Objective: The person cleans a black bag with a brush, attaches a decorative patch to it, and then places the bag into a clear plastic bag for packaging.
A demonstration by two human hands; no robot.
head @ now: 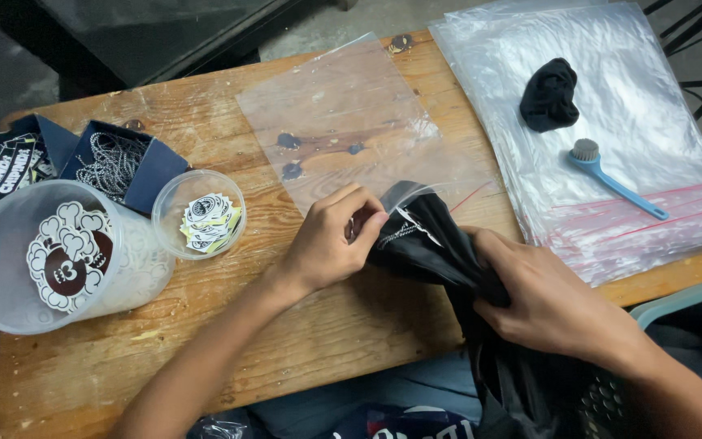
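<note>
A big plastic tub (50,260) and a small cup of stickers (205,215) sat far left on the wooden table (205,122). The left hand (331,240) pinched the open mouth of a clear bag (351,122). The right hand (546,301) was closed around black cloth (432,244) at that opening. A stack of bags (635,122) lay far right.

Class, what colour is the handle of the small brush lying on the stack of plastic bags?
Light blue, seen clearly in the head view: the brush.
</note>
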